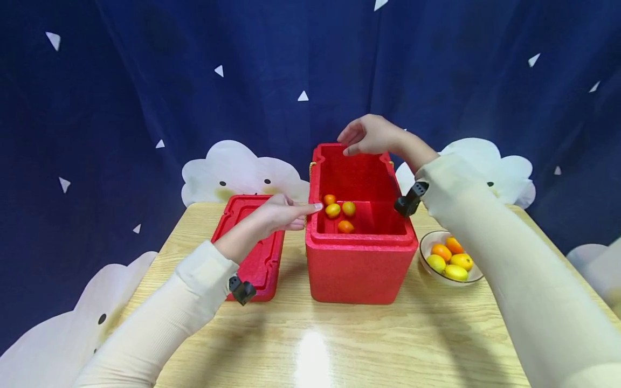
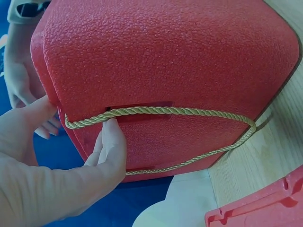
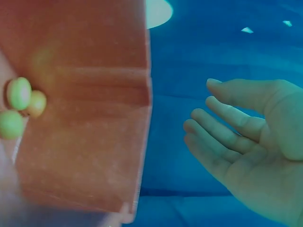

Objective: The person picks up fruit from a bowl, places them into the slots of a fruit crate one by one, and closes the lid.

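Note:
An open red foam box point(image 1: 361, 275) stands on the table with several small orange and yellow fruits point(image 1: 332, 210) inside, toward its left. My left hand point(image 1: 283, 212) pinches the box's left wall, thumb over the rim and fingers outside. In the left wrist view those fingers touch a gold cord point(image 2: 189, 111) strung along the box's side. My right hand point(image 1: 371, 134) hovers over the far end of the box, fingers loosely bent. The right wrist view shows nothing in that hand point(image 3: 246, 137).
A red lid point(image 1: 252, 258) lies left of the box, partly behind my left arm. To the right, a pale bowl point(image 1: 429, 240) with a dark rim holds several orange and yellow fruits. A blue curtain point(image 1: 262, 48) hangs behind the wooden table point(image 1: 349, 345).

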{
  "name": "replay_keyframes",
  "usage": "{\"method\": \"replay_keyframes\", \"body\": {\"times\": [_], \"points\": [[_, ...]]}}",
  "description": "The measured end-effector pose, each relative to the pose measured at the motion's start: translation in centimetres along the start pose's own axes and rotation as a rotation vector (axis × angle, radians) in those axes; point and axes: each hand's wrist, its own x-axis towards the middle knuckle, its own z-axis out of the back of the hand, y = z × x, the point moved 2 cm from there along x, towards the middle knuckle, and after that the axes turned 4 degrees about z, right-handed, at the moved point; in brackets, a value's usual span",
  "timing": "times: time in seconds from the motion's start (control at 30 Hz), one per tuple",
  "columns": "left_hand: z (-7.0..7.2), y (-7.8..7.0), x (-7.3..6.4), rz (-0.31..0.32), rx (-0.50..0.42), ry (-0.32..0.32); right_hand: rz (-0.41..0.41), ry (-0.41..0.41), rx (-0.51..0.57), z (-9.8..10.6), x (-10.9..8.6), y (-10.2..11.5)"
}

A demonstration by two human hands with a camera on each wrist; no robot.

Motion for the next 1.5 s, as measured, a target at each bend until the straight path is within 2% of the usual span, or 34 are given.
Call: {"method": "replay_keyframes", "body": {"times": [0.13,0.3,0.43,0.6,0.83,1.03,1.13,1.27,1.5], "points": [[0.2,-0.1,0.0,-0.002,-0.004,-0.010,0.018,-0.024,-0.021,1.0,-1.4,0.4],[0.3,0.0,0.2,-0.007,-0.005,-0.010,0.059,-0.061,-0.058,1.4,-4.1,-1.2],[0.2,0.2,0.3,-0.001,-0.012,-0.009,0.080,-0.092,-0.056,0.9,-6.7,-3.8],[0.2,0.3,0.3,0.002,-0.010,-0.002,0.077,-0.110,-0.035,-0.3,-9.7,-8.2],[0.1,0.3,0.3,-0.005,-0.012,-0.002,0.032,-0.080,-0.059,-1.8,-13.0,-13.8],[0.0,0.3,0.4,-0.011,-0.013,-0.004,-0.011,-0.054,-0.071,-2.8,-14.8,-17.1],[0.0,0.2,0.4,-0.013,-0.004,-0.011,0.002,-0.053,-0.103,-3.3,-15.4,-18.3],[-0.1,0.2,0.3,-0.015,-0.003,-0.012,0.026,-0.038,-0.134,-3.9,-16.0,-19.6],[-0.1,0.2,0.5,-0.016,-0.013,-0.001,-0.031,0.005,-0.164,-5.0,-16.7,-21.1]]}}
